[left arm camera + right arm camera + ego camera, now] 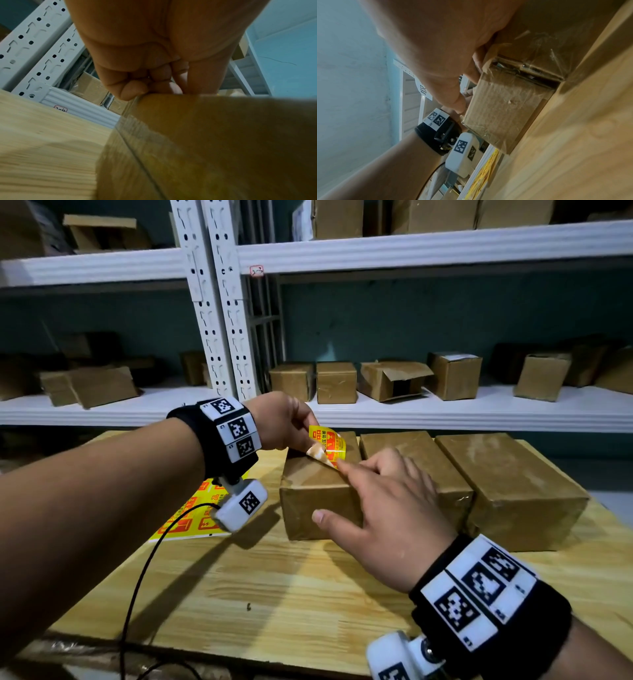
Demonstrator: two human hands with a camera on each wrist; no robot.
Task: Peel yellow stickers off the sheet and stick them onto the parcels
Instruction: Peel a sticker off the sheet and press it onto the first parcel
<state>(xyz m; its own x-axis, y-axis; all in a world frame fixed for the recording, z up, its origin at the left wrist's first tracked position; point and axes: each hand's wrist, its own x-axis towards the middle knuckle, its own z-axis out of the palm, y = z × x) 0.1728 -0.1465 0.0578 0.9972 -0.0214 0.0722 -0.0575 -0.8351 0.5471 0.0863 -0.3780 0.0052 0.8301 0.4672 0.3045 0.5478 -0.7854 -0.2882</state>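
Observation:
Three brown taped parcels lie side by side on the wooden table [274,583]. Over the top of the left parcel [317,491] my left hand [291,424] pinches the far edge of a yellow and red sticker [327,441], which curls up from the box. My right hand [383,501] lies spread on the same parcel, its forefinger pressing the sticker's near edge onto the cardboard and its thumb against the front face. In the left wrist view the left hand's fingers [133,90] curl above the parcel's edge [205,135]. The yellow sticker sheet [191,515] lies flat to the left.
The middle parcel [418,467] and right parcel [507,487] stand close beside the left one. White shelving [445,409] behind the table carries several more cardboard boxes. A black cable [144,570] hangs from my left wrist across the table's front.

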